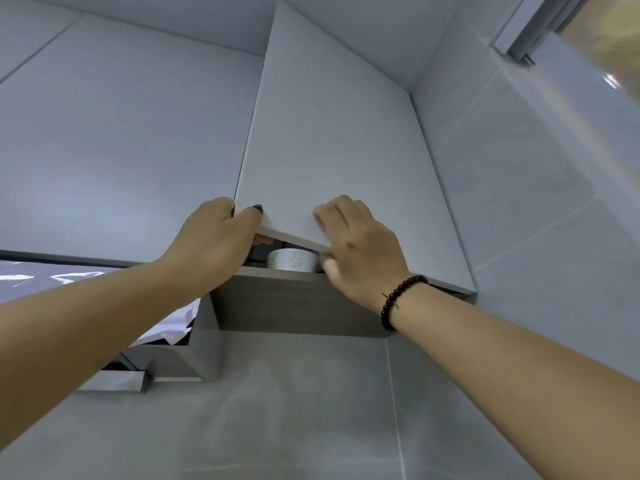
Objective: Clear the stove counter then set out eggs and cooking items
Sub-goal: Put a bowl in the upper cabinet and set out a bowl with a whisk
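Note:
I look up at a grey wall cabinet. Its right door (pixel 329 140) stands slightly ajar. My left hand (pixel 214 233) grips the door's lower left corner, thumb on the front and fingers behind the edge. My right hand (pixel 360 247), with a dark bead bracelet on the wrist, holds the bottom edge further right, thumb under it. In the gap a white bowl with a pale pattern (pixel 292 260) sits on the cabinet's bottom shelf (pixel 294 299). The rest of the cabinet's inside is hidden.
The neighbouring cabinet door (pixel 121 150) on the left is closed. A range hood (pixel 114 375) hangs lower left, partly behind my left forearm. Grey wall tiles (pixel 519 202) fill the right side, and a window frame (pixel 526 36) sits at the top right.

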